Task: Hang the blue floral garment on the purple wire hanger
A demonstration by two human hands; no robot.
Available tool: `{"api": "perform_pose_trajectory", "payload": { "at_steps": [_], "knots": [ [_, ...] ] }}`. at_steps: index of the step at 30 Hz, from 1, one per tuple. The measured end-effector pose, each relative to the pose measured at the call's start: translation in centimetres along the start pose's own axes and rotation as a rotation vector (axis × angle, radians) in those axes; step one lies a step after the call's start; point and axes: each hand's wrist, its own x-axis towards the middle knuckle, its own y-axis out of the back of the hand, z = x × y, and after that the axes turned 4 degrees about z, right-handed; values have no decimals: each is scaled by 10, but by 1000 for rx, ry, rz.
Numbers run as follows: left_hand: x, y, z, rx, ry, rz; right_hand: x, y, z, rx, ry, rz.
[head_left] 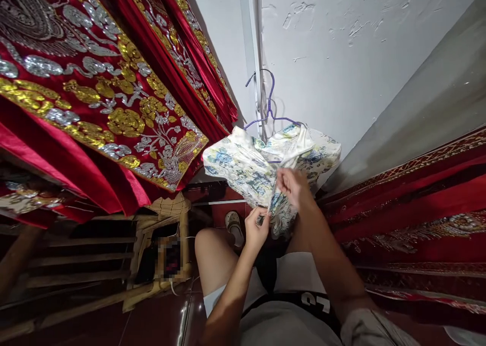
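A white garment with a blue and green flower print hangs on a purple wire hanger against the white wall. My left hand pinches the lower edge of the cloth, fingers closed. My right hand is just above it, fingers closed on the same strip of fabric near the garment's middle. Both hands are close together in front of my knees. I cannot make out anything small between the fingers.
Red cloths with gold and silver embroidery hang at the left, and more red embroidered cloth lies at the right. A wooden stool with a woven seat stands at my left knee. A sandal lies on the dark red floor.
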Motion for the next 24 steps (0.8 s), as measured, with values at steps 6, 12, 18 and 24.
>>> {"api": "perform_pose_trajectory", "payload": {
  "at_steps": [6,12,18,24],
  "knots": [
    [1,-10,-5,-4,-52,-72,41,-26,-82,31,205,29],
    [25,-6,21,-85,-94,-90,14,-31,-78,-47,272,-49],
    [122,24,102,-118,-420,117,-2,-29,-77,-143,368,-121],
    [156,39,130,155,-613,21,1,-29,-54,-232,447,-10]
  ]
}}
